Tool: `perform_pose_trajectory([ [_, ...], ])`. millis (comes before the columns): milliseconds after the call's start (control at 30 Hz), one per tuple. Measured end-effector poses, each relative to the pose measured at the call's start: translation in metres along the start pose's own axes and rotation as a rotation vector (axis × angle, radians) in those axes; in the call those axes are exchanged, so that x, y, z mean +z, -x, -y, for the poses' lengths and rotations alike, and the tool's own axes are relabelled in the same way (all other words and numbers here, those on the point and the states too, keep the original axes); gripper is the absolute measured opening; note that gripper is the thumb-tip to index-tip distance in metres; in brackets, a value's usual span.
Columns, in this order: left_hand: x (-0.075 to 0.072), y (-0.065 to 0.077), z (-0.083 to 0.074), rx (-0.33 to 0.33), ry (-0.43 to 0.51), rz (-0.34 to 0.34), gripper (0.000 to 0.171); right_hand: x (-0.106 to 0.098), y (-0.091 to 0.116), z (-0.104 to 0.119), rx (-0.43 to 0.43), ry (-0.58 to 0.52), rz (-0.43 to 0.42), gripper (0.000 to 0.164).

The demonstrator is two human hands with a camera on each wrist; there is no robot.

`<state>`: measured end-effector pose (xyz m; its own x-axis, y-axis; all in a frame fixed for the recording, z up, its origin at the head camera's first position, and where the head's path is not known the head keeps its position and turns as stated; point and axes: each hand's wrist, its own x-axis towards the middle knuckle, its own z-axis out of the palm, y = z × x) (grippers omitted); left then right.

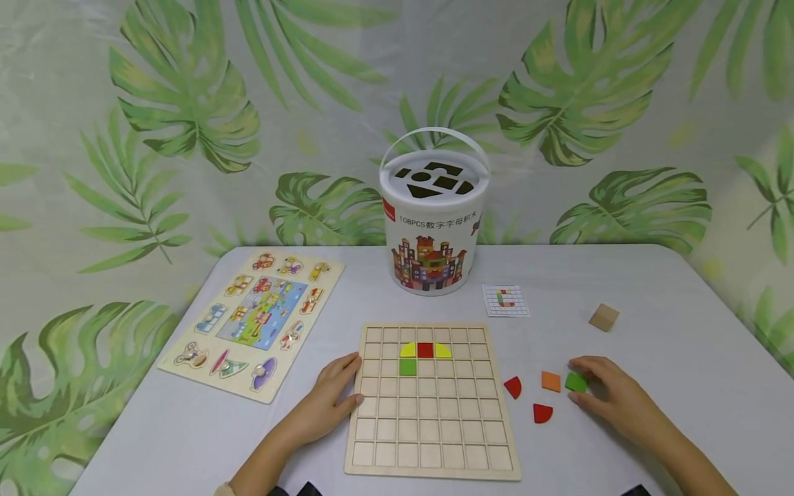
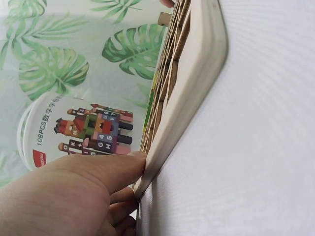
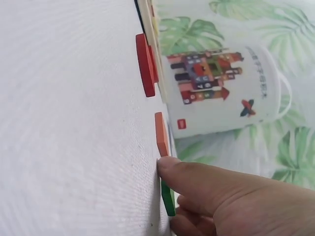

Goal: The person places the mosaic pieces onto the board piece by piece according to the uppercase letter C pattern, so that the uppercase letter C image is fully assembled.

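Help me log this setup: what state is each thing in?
Left hand: touching the grid board's left edge
Right hand: pinching the loose green piece
Grid board: flat, partly filled
Two yellow pieces, red square, green square: set in cells
Orange square, two red pieces: loose, flat
Bucket: upright, lid on, handle up
Card: flat
Wooden block: loose
Puzzle board: flat

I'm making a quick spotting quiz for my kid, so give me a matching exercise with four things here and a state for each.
1. Left hand
2. Right hand
3. Bucket
4. Picture card

A. Handle raised
B. Pinching a green piece
C. Printed with a small grid
D. Holding the edge of the grid board

Pairs: 1-D, 2-B, 3-A, 4-C
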<state>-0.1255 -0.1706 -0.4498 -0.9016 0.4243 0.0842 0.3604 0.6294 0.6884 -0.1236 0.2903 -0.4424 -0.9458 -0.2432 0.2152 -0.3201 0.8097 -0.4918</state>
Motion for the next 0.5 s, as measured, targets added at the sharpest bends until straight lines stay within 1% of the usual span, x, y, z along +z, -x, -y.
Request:
perform_pose_trajectory([
  [167, 0.0, 0.0, 0.0, 0.001, -0.002, -0.003, 0.06, -0.002, 0.0, 0.0, 0.005, 0.009, -0.03, 0.029],
  [233, 0.0, 0.0, 0.0, 0.001, -0.003, -0.004, 0.06, -0.003, 0.001, 0.002, 0.004, 0.017, -0.044, 0.026],
  [367, 0.0, 0.0, 0.0, 0.001, -0.002, -0.004, 0.06, -0.005, 0.0, 0.01, -0.001, 0.024, -0.058, 0.029],
  [500, 0.0, 0.0, 0.0, -0.001, 0.001, -0.002, 0.06, -0.007, -0.003, 0.027, -0.061, -0.02, -0.072, 0.032],
])
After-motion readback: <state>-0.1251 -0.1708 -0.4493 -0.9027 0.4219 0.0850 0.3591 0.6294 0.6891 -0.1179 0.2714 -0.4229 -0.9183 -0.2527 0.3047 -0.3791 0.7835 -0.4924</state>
